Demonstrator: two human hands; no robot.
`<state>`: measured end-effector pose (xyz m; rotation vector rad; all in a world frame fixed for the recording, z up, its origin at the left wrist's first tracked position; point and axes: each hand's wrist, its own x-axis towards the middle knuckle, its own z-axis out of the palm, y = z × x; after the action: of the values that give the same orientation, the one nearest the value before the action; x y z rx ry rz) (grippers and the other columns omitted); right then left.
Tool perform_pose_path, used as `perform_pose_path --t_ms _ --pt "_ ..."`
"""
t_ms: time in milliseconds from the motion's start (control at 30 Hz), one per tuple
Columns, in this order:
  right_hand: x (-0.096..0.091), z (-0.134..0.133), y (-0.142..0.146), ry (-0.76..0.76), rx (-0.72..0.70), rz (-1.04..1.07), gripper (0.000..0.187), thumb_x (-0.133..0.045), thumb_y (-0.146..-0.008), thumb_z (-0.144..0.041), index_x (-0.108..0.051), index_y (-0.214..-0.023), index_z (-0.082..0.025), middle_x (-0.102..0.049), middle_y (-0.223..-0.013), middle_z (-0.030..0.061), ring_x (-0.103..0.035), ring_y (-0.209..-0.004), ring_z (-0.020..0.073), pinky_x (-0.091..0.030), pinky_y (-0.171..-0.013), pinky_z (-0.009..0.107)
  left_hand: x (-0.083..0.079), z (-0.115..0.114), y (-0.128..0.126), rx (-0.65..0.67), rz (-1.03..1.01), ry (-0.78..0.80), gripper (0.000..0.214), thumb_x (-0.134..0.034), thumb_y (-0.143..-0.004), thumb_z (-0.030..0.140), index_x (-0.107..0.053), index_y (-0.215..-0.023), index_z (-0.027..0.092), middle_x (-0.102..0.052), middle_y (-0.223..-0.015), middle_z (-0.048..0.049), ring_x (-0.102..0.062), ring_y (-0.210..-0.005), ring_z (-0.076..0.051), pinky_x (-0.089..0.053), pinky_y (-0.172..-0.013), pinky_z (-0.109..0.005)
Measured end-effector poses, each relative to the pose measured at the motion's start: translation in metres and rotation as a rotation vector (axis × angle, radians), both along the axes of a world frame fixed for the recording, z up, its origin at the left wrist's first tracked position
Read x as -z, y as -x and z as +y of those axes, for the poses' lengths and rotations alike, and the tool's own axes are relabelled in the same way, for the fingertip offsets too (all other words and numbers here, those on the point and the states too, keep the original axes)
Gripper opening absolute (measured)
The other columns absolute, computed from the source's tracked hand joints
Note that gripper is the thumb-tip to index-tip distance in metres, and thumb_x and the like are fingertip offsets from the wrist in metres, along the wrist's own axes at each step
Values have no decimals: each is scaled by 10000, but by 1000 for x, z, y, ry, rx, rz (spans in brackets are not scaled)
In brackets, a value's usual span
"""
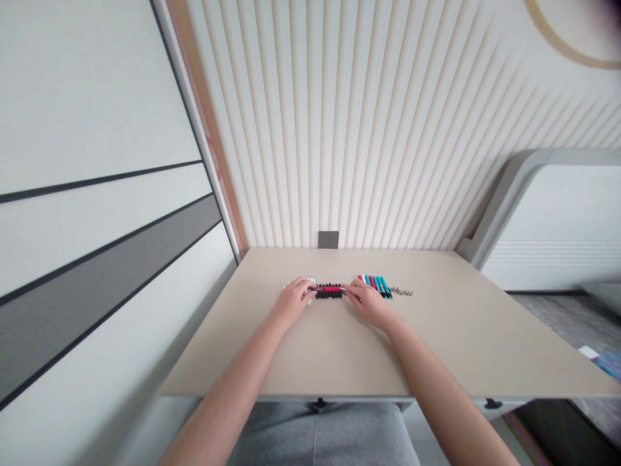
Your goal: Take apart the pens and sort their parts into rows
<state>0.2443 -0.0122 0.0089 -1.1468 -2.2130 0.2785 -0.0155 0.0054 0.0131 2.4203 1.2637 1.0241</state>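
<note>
Between both hands a red and black pen [326, 289] is held level, its long side running left to right. My left hand [295, 299] pinches its black end. My right hand [365, 300] grips the other end, where a pale tip shows by the fingers. Just beneath the pen lies a row of small black ribbed-looking parts [328, 296] on the table. Beyond my right hand, several teal, red and white pen barrels [381, 285] lie side by side. Small dark metallic pieces [402, 292] sit right of them, too small to name. White pieces [310, 281] are partly hidden behind my left hand.
The beige table [301, 362] reaches back to a ribbed wall with a dark socket [328, 239]. A white and grey panel wall [121, 259] borders the left side. At the right stands a grey-white bed-like frame [514, 194].
</note>
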Motion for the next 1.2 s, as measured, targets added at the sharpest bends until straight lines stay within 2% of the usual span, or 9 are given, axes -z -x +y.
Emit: perform_pose_path --t_ms 167,333,567,733,833,933,1067,1200 --pt "-1 -4 5 -18 -28 -10 382 -410 -941 -155 -632 -1246 -219 -612 -988 84 -589 -885 184 -492 -813 309 4 1 0 45 19 7 118 -561 -916 254 -653 -978 213 -632 -954 -38 -611 -845 -169 -494 -807 -300" --pt "3 1 6 -72 -27 -24 531 -370 -885 -46 -522 -1366 -213 -642 -1017 95 -586 -948 205 -494 -858 356 5 2 1 58 44 11 134 -541 -926 261 -648 -991 214 -633 -953 -48 -606 -884 -185 -492 -824 -321" --pt "-2 0 7 -141 12 -43 495 -429 -965 -184 -395 -1448 -286 -713 -1079 61 -626 -988 219 -445 -951 432 2 -1 -1 89 42 15 156 -501 -950 278 -633 -1007 218 -632 -965 -47 -602 -930 -190 -485 -851 -336" --pt "-9 -4 7 -188 81 -31 520 -513 -946 -273 -387 -1450 -267 -624 -1263 98 -549 -1172 253 -376 -1019 459 2 0 0 48 27 6 161 -495 -953 273 -626 -1024 212 -630 -987 -48 -600 -950 -192 -479 -857 -334" --pt "-8 -2 1 -170 189 -25 484 -546 -926 -363 -469 -1393 -261 -600 -1286 115 -535 -1182 274 -373 -999 469 3 1 2 7 9 14 184 -486 -956 276 -626 -1059 218 -631 -1009 -46 -606 -946 -190 -480 -858 -334" --pt "-6 2 -7 -119 240 -4 356 -507 -942 -401 -592 -1258 -260 -646 -1205 100 -585 -1091 251 -383 -961 444 2 1 3 -23 -12 21 189 -481 -954 264 -624 -1070 223 -627 -1015 -41 -611 -937 -184 -483 -859 -329" --pt "-3 8 -13 -53 220 -11 289 -453 -971 -385 -702 -1025 -251 -716 -1003 71 -629 -957 224 -407 -881 387 2 1 2 -47 -34 18 179 -484 -949 244 -622 -1061 222 -623 -997 -40 -608 -922 -182 -484 -848 -325" --pt "-2 10 -11 -44 141 6 251 -493 -961 -344 -725 -944 -252 -729 -908 50 -640 -888 208 -428 -835 345 5 2 2 0 -40 16 167 -489 -950 256 -623 -1040 218 -614 -983 -35 -604 -923 -179 -481 -840 -318"
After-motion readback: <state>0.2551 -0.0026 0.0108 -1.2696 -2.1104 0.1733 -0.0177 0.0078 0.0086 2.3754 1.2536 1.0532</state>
